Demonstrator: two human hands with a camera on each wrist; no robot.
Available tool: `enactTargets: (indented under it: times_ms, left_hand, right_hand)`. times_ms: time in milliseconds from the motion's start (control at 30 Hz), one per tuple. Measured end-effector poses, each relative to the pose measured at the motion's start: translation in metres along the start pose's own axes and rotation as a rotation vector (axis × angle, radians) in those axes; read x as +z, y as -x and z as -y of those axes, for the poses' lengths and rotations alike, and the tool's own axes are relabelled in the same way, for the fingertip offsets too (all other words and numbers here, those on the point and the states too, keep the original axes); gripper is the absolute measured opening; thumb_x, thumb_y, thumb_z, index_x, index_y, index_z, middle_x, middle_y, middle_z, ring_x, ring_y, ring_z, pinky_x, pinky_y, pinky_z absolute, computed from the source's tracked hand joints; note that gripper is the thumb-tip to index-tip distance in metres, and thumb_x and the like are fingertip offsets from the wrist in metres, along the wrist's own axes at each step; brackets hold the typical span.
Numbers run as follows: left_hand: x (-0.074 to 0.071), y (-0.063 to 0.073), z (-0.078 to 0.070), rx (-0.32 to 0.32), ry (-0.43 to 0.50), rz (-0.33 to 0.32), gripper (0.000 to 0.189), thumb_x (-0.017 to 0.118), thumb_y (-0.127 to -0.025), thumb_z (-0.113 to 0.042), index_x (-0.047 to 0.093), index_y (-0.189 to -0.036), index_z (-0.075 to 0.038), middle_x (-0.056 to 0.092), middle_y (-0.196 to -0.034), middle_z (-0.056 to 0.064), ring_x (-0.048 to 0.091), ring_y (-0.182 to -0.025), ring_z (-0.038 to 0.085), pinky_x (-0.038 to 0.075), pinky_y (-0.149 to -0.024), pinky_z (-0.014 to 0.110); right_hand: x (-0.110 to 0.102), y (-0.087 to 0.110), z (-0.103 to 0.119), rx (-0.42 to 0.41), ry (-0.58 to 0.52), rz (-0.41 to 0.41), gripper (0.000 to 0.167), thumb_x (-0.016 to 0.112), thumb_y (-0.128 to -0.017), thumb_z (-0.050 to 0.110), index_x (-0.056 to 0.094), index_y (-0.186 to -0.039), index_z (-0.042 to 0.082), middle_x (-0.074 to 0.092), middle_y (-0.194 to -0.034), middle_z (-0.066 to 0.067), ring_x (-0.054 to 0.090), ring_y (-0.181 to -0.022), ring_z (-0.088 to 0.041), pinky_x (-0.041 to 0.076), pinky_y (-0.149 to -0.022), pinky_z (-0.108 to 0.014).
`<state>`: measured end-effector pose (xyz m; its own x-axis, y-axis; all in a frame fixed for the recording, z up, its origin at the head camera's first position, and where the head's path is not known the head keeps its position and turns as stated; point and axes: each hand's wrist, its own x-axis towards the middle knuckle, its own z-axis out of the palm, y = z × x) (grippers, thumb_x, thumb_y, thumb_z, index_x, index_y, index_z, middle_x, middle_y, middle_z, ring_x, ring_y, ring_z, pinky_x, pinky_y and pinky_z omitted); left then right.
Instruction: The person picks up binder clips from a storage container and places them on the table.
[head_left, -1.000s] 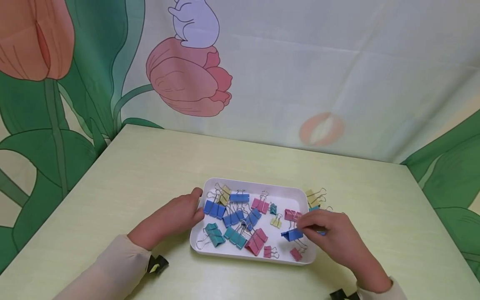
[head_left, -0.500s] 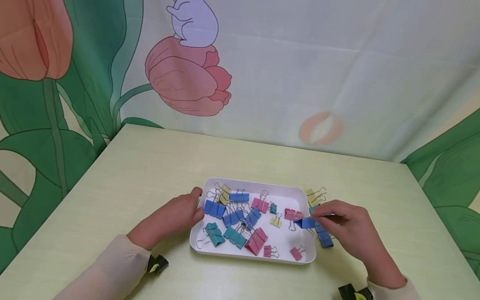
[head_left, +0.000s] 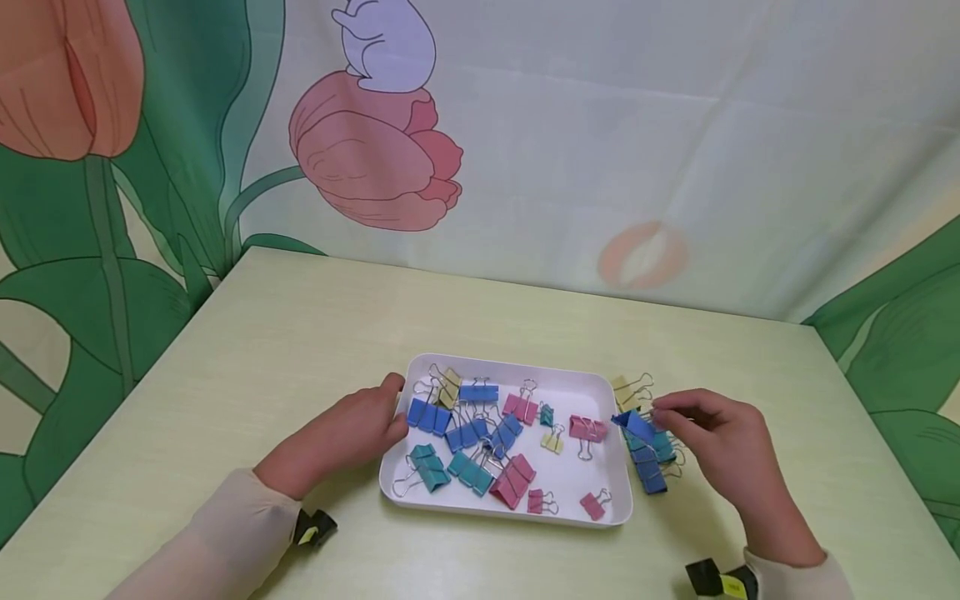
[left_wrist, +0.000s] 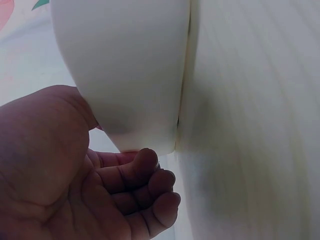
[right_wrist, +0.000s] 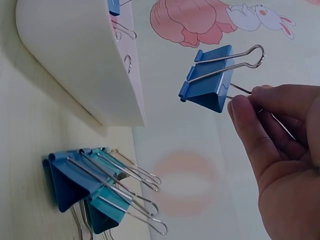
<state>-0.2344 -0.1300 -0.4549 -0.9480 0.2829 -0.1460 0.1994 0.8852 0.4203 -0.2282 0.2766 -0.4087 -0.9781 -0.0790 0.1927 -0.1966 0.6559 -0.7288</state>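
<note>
A white tray (head_left: 525, 518) on the table holds several blue, teal, pink and yellow binder clips. My left hand (head_left: 365, 425) grips the tray's left end, thumb over the rim; the left wrist view shows its other fingers curled against the outer wall. Thumb and forefinger of my right hand (head_left: 716, 437) pinch a blue binder clip (right_wrist: 210, 77) by one wire handle. It hangs above a row of clips just right of the tray. In that row are a blue binder clip (right_wrist: 75, 172), a teal binder clip (right_wrist: 112, 205) and a yellow binder clip (head_left: 626, 393).
The tray's right half has a pink binder clip (head_left: 587, 428) and a smaller pink clip (head_left: 593, 507). Behind the pale table (head_left: 337, 308) hangs a cloth backdrop (head_left: 570, 167) printed with tulips and a rabbit.
My right hand has carried the blue binder clip from over the tray's right part, rightward and away from me, to above the row outside. The left hand stays on the tray.
</note>
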Motion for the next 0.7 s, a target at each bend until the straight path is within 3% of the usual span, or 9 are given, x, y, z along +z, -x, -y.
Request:
enactTargets:
  times_ms: [300,700]
  left_hand:
    - [0.001,-0.001,0.002,-0.005,0.003,0.006,0.047,0.051,-0.093,-0.021,0.037,-0.13,0.005,0.061,-0.086,0.009,0.052,-0.071,0.017,0.043,-0.065,0.031]
    - [0.001,-0.001,0.001,-0.018,0.008,0.012,0.049,0.051,-0.093,-0.021,0.037,-0.131,0.005,0.063,-0.089,0.01,0.053,-0.072,0.018,0.044,-0.066,0.031]
  right_hand:
    - [-0.009,-0.004,-0.014,0.115,-0.098,-0.004,0.029,0.068,-0.09,0.026,0.07,-0.11,0.005,0.071,-0.095,0.008,0.071,-0.082,-0.005,0.052,-0.076,-0.015]
    - [-0.023,-0.008,-0.028,0.174,-0.101,-0.023,0.035,0.067,-0.09,0.031,0.069,-0.113,0.005,0.07,-0.096,0.012,0.07,-0.085,-0.003,0.05,-0.077,-0.013]
